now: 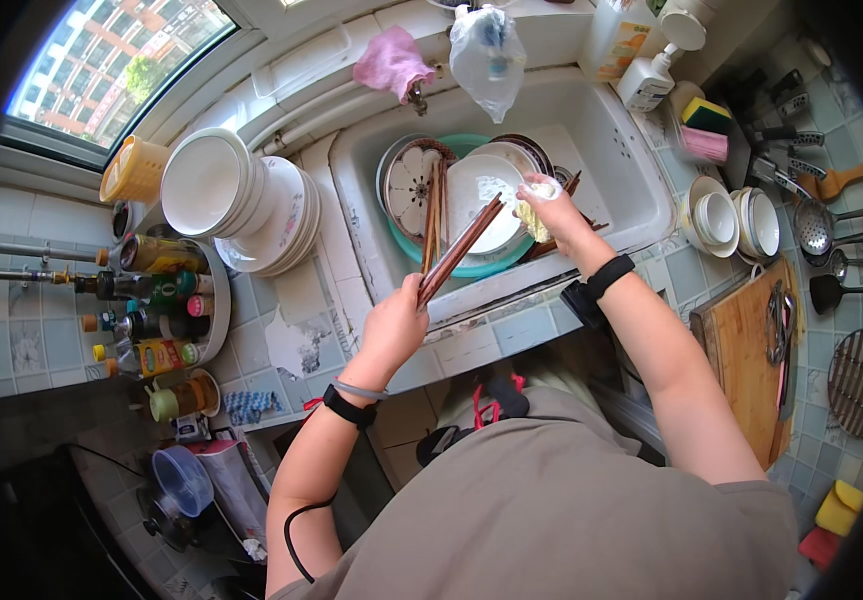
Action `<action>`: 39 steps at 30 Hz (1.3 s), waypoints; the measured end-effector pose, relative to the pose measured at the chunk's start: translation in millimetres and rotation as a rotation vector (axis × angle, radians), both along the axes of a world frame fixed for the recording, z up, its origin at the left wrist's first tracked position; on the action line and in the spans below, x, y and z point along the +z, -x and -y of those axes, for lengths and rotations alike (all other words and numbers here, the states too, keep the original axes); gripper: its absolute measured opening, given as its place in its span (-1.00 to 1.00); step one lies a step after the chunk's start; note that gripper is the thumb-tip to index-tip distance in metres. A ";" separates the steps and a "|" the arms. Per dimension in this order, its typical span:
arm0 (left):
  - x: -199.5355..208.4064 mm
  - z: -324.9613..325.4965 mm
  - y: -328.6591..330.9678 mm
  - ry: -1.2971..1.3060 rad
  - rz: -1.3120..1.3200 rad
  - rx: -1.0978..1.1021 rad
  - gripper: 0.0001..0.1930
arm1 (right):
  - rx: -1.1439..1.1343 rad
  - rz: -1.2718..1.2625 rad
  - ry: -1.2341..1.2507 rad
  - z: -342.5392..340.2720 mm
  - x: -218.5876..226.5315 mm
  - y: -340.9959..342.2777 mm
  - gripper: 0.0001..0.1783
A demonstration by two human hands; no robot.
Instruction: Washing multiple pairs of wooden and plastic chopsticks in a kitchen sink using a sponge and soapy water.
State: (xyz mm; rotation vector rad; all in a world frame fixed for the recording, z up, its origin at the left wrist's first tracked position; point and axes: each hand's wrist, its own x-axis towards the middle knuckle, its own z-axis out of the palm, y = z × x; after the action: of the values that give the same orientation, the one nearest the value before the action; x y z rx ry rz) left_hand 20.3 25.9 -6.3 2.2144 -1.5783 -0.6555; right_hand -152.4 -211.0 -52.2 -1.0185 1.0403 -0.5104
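Note:
My left hand (397, 325) is closed round the lower ends of a bundle of brown chopsticks (464, 245), which slant up and to the right over the sink's front edge. In my right hand (560, 215) is a pale yellow, soapy scrubbing cloth (532, 222), with white foam on the fingers. The cloth is just right of the chopsticks' upper ends. Below both hands, a teal basin (474, 270) sits in the white sink (642, 215). It holds a white dish (477, 190) with suds and a patterned plate (410, 185). More dark sticks show partly behind my right wrist.
Stacked plates (297, 220) and bowls (207, 180) stand left of the sink. To the right are small bowls (717, 218), a wooden cutting board (742, 350) and hanging utensils (817, 225). A pink cloth (392, 60) and a plastic bag (489, 65) hang above the sink.

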 end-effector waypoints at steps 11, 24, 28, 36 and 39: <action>51.6 63.9 -40.8 -0.060 0.686 -0.421 -0.93 | 0.373 -0.359 0.835 -24.1 11.1 26.4 -0.46; 16.6 208.1 -62.8 -0.100 1.094 -1.043 -0.93 | 0.028 -0.236 0.482 -18.4 -27.3 105.7 -0.51; -15.6 236.1 -51.3 -0.234 1.223 -1.023 -0.88 | -0.033 -0.229 0.477 -16.7 -31.3 127.8 -0.52; -40.1 263.0 -45.9 -0.175 1.193 -1.143 -0.85 | -0.092 -0.189 0.454 -4.5 -31.3 148.3 -0.51; -39.0 268.4 -41.1 -0.138 1.208 -1.188 -0.86 | -0.101 -0.172 0.420 -2.0 -29.8 150.2 -0.52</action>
State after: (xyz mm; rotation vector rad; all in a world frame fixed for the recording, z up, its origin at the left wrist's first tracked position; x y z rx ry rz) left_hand 61.4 -242.5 -45.3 1.4717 -3.5238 0.5790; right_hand -302.6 -209.1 -81.9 -1.4039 1.1684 -0.7540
